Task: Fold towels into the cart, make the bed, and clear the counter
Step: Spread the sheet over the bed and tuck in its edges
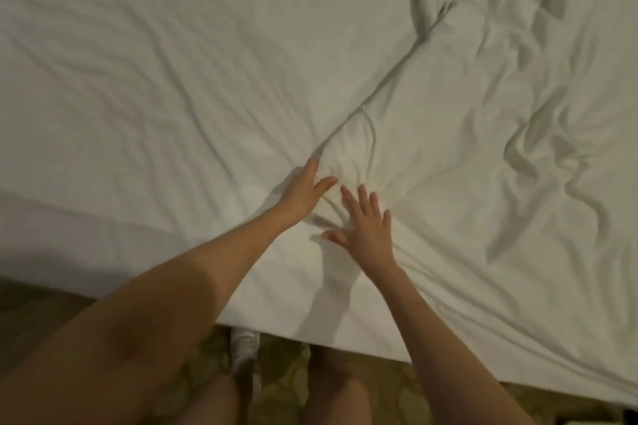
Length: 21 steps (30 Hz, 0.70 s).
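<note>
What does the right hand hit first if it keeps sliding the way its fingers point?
The right hand lies flat on the white duvet, fingers pointing up and slightly left. Straight on, it likely meets the bunched corner of the duvet that the left hand grips; beyond that is the fitted sheet.

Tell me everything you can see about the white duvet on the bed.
The white duvet looks like soft cotton, rumpled with deep creases, bunched highest at the far right. It covers the right part of the bed, its edge running diagonally across the smoother sheet. The left hand grips its near corner, thumb on top; the right hand lies flat on it, fingers spread.
</note>
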Motion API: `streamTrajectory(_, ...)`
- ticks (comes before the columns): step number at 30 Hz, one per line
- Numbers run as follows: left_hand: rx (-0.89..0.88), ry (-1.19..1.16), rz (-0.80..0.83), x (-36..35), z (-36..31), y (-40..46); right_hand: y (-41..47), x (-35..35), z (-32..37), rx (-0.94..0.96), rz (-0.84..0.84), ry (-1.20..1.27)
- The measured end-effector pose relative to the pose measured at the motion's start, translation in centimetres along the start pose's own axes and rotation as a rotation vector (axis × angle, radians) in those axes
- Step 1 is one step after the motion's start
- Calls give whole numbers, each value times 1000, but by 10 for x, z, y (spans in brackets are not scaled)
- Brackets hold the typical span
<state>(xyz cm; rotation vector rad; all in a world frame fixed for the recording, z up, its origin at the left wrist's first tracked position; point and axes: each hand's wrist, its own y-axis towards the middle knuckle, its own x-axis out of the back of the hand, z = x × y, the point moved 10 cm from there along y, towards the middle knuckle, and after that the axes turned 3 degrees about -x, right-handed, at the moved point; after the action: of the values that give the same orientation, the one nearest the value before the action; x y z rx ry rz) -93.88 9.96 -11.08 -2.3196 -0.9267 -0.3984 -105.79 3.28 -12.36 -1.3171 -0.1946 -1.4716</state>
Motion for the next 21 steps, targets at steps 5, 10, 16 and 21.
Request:
streamTrajectory(5, 13, -115, 25, -6, 22, -18, -21, -5, 4, 36, -177, -78)
streamTrajectory(10, 26, -205, 79, -2, 28, -43, -50, -5, 8, 92, -260, -97)
streamTrajectory(16, 65, -220, 75, -14, 62, -99, -93, -37, 19, 201, -266, -116)
streamTrajectory(21, 60, -190, 14, -23, 86, -142, -125, -68, 17, 251, -258, -167)
